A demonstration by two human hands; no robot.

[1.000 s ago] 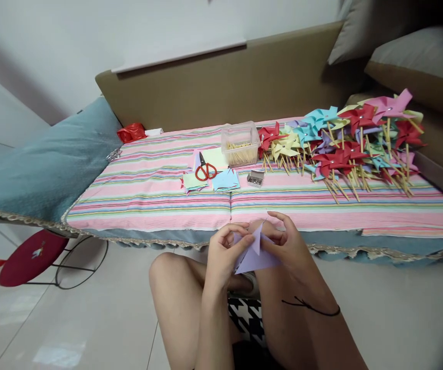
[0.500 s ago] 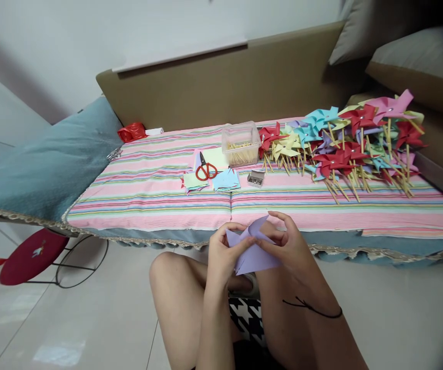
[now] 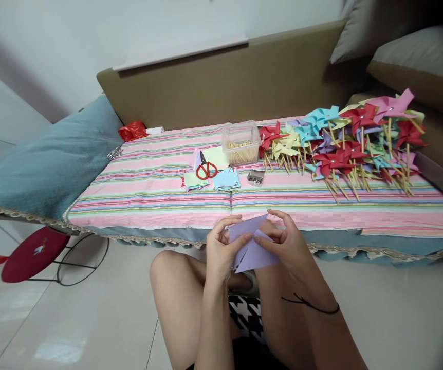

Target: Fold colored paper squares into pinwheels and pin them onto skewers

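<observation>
Above my lap I hold a purple paper square (image 3: 258, 258) with slits cut into it. My left hand (image 3: 221, 246) grips its left side, thumb pressed on the front near the middle. On the right side my right hand (image 3: 289, 244) pinches the paper with the thumb, its index finger raised at the upper corner. Beyond my hands lie stacks of blue paper pieces (image 3: 226, 179) and pale green pieces (image 3: 195, 180). Red-handled scissors (image 3: 206, 170) rest across paper behind them. A small box of metal pins (image 3: 256, 178) stands open to the right.
A clear plastic box (image 3: 240, 144) holds thin wooden sticks. Finished paper pinwheels (image 3: 333, 162) on sticks are heaped at the right of the striped cloth (image 3: 136, 192). A red plastic bag (image 3: 132, 131) lies at the back left, and a red stool (image 3: 32, 257) stands on the floor.
The purple paper's upper left part, which was bent up with a raised point, now lies flatter. My left thumb and fingers have shifted slightly; my right hand has hardly moved.
</observation>
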